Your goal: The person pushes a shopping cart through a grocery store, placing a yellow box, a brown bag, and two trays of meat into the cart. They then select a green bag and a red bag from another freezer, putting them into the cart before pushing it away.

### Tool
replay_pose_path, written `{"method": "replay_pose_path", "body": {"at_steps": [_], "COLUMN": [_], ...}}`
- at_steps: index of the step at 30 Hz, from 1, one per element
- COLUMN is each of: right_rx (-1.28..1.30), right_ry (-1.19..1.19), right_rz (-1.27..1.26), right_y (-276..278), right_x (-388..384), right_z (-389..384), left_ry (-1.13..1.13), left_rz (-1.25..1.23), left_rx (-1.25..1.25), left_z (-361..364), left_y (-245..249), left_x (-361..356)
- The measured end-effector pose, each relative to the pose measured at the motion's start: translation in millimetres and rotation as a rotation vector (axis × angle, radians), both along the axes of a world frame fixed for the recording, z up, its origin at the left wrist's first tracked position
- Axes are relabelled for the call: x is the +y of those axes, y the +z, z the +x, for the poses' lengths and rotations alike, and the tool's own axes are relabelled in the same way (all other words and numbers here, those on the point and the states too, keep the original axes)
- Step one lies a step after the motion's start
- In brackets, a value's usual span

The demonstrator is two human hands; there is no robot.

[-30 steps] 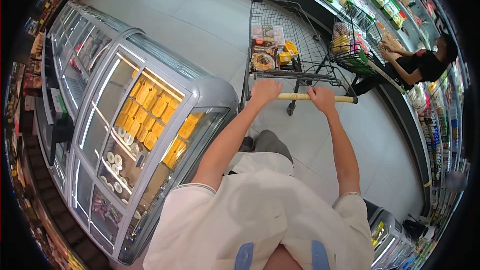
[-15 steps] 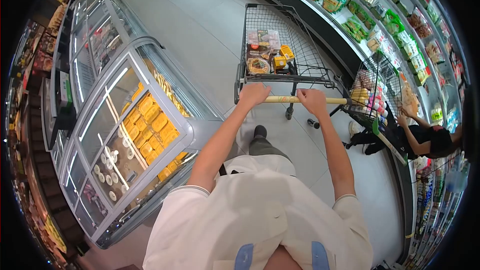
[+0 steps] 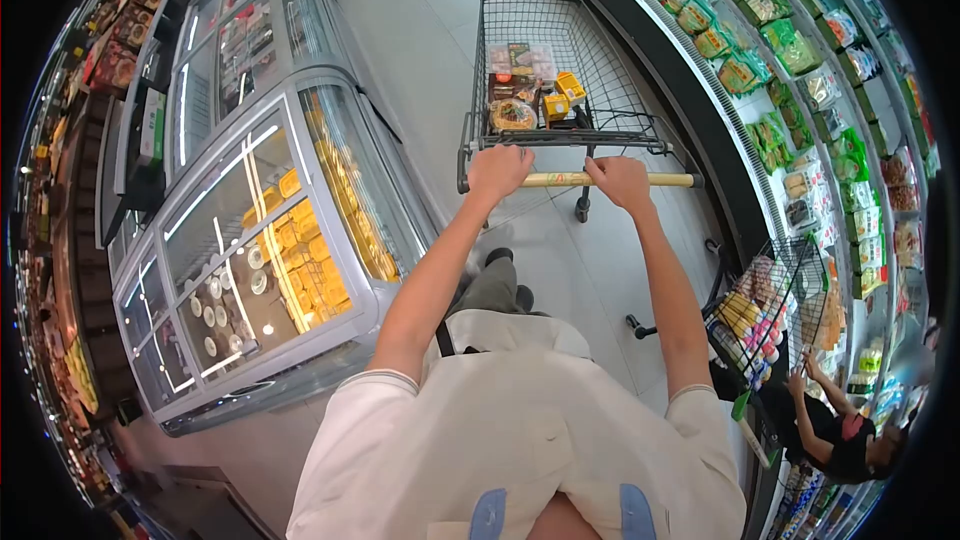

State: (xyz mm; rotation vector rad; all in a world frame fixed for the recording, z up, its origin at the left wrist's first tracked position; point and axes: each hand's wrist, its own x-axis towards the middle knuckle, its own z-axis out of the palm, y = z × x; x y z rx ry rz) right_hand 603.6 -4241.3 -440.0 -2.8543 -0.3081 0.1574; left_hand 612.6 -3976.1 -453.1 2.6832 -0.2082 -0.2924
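My left hand (image 3: 499, 171) is closed round the left part of the pale yellow handle of a wire shopping cart (image 3: 600, 40). Farther right on that same handle (image 3: 560, 179), my right hand (image 3: 620, 183) keeps its grip. Inside the cart lie a clear pack of pinkish round items (image 3: 522, 61), a round tray of food under clear film (image 3: 513, 115) and yellow cartons (image 3: 570, 88). Something dark lies beside the cartons; I cannot make out its kind.
On the left stands a long glass-topped freezer (image 3: 375, 295) holding yellow packs. Refrigerated shelves (image 3: 700, 80) with bagged greens curve along the right. Another person (image 3: 835, 430) stands at the lower right by a second loaded cart (image 3: 770, 310). Grey floor tiles (image 3: 410, 40) stretch ahead.
The cart and I have moved forward along the aisle. The other person and the second cart now appear lower in view. Both my hands stay on the handle.
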Motion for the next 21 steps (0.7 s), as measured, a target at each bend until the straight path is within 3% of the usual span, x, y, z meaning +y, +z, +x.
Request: {"method": "replay_pose_path", "body": {"at_steps": [21], "right_rx": [-0.039], "right_ry": [0.195], "right_rz": [-0.015], "right_y": [8.5], "right_x": [168.3], "right_z": [356.5], "left_ry": [0.162], "left_rz": [-0.043], "left_rx": [-0.162], "left_z": [301.3], "left_y": [9.5], "left_x": [165.3]}}
